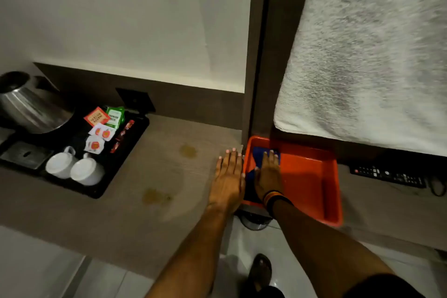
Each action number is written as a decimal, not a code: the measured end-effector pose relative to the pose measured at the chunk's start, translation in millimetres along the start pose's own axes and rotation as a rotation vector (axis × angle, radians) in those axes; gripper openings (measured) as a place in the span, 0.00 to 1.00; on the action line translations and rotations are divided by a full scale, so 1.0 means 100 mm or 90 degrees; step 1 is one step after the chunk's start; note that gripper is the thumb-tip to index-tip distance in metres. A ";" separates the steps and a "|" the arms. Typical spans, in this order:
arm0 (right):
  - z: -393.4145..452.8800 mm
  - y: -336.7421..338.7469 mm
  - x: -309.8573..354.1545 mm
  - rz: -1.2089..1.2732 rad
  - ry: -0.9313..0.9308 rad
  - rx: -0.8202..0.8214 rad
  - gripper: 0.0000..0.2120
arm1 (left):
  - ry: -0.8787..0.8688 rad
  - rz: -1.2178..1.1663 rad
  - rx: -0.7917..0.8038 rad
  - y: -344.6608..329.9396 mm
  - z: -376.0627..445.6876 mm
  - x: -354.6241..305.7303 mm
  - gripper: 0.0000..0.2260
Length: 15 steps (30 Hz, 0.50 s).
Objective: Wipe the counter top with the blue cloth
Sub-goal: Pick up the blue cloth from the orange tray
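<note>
The grey-brown counter top carries two yellowish stains, one farther back and one nearer me. My left hand lies flat and open on the counter's right end, fingers together. The blue cloth sits in the left part of an orange tray. My right hand rests flat on top of the cloth, covering most of it. Whether the fingers grip the cloth cannot be told.
A black tray at the left holds a steel kettle, two upturned white cups and several sachets. A white towel hangs at the upper right. A remote control lies right of the orange tray. My foot stands on the tiled floor.
</note>
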State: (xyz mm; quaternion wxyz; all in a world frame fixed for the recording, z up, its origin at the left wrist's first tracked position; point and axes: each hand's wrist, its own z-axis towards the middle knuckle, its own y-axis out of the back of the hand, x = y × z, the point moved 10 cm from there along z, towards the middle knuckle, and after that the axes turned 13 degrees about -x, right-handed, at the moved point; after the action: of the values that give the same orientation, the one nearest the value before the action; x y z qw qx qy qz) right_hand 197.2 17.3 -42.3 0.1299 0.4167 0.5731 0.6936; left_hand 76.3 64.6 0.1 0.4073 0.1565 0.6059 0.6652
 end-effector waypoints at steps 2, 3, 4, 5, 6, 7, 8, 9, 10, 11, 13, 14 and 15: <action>0.10 -0.17 -0.07 -0.008 -0.028 0.043 0.34 | 0.057 -0.018 0.014 -0.15 0.06 0.10 0.28; 0.13 -0.27 -0.11 -0.014 -0.039 0.060 0.34 | 0.083 -0.020 0.019 -0.22 0.05 0.15 0.28; 0.13 -0.33 -0.13 -0.015 -0.047 0.076 0.34 | 0.093 -0.020 0.018 -0.26 0.03 0.18 0.29; 0.14 -0.41 -0.15 -0.023 -0.050 0.090 0.35 | 0.096 -0.024 0.022 -0.31 0.01 0.18 0.29; 0.14 -0.47 -0.17 -0.034 -0.050 0.102 0.38 | 0.094 -0.024 0.019 -0.33 -0.01 0.17 0.30; 0.15 -0.51 -0.18 -0.040 -0.050 0.106 0.41 | 0.093 -0.022 0.012 -0.32 -0.01 0.17 0.30; 0.17 -0.52 -0.18 -0.032 -0.054 0.098 0.42 | 0.093 -0.022 0.004 -0.32 -0.01 0.17 0.30; 0.19 -0.51 -0.19 -0.015 -0.067 0.087 0.42 | 0.093 -0.027 0.005 -0.32 -0.01 0.17 0.30; 0.21 -0.49 -0.19 0.001 -0.077 0.079 0.41 | 0.096 -0.035 0.014 -0.32 0.00 0.17 0.29; 0.23 -0.46 -0.19 0.016 -0.083 0.069 0.39 | 0.098 -0.044 0.023 -0.30 0.00 0.16 0.29; 0.25 -0.35 -0.20 0.057 -0.089 0.043 0.37 | 0.087 -0.052 0.024 -0.19 -0.01 0.16 0.29; 0.26 -0.27 -0.21 0.083 -0.093 0.027 0.35 | 0.079 -0.055 0.017 -0.12 0.00 0.17 0.28; 0.24 -0.18 -0.20 0.107 -0.092 0.005 0.34 | 0.072 -0.057 0.009 -0.03 -0.02 0.18 0.28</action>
State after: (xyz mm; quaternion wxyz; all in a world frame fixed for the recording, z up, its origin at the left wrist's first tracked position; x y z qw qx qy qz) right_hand 221.8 26.7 -66.7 0.1106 0.5126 0.5283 0.6678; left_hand 64.6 76.5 -7.9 0.4008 0.0943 0.6391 0.6496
